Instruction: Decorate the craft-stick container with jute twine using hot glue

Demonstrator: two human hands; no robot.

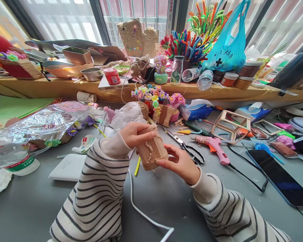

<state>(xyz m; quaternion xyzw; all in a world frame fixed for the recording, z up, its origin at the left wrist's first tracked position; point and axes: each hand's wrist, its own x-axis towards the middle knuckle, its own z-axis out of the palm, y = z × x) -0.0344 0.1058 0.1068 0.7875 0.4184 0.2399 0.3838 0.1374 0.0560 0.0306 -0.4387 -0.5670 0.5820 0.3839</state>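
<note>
Left hand [133, 135]: gripping top of tan, box-like wooden-slat piece [153, 150] bound with twine | Right hand [181, 163]: gripping its lower edge | Piece: tilted above grey tabletop [164, 196], left of pink plastic glue gun [218, 150]

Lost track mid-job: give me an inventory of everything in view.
craft piece: 1, brown, centre
glue gun: 1, pink, table right
scissors: 1, silver and black, beside glue gun
phone: 1, black, table right
flat case: 1, white, table left
cable: 1, white, table front
bottle: 1, green label, table left
tissue packs: 2, blue, table back
flowers: many, mixed, table and shelf
bag: 1, blue, shelf right
pipe cleaners: many, mixed, shelf
tub: 1, red, shelf left
the rest: too crowded to count
sleeves: 2, cream, striped, front
left hand: 1, bare, craft piece
right hand: 1, bare, craft piece
</note>
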